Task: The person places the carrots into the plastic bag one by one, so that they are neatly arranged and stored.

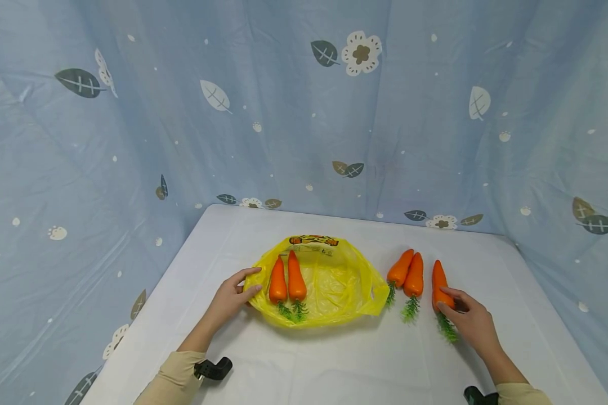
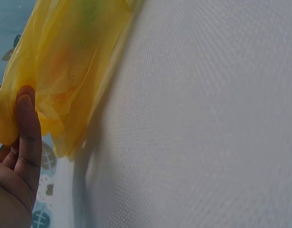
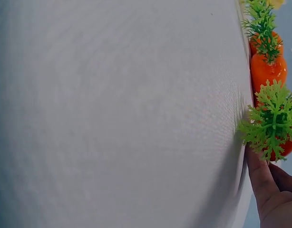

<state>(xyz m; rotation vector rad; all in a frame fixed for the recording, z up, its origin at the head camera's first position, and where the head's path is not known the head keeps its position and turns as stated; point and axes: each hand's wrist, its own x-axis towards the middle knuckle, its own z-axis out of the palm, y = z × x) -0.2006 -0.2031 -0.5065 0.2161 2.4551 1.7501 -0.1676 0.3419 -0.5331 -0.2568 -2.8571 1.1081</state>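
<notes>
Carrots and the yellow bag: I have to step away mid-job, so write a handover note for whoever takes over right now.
Left hand grips the left edge of the yellow bag, which lies open on the white table.
Right hand grips the rightmost carrot, which lies on the table.
Done: two carrots in the bag.
Left: three carrots outside, right of the bag: the gripped one and the pair beside the bag.

Bare white table (image 1: pixel 334 365) lies open between both hands; the yellow plastic bag (image 1: pixel 334 287) fills the middle, a pair of carrots (image 1: pixel 407 273) blocks the strip just right of it
</notes>
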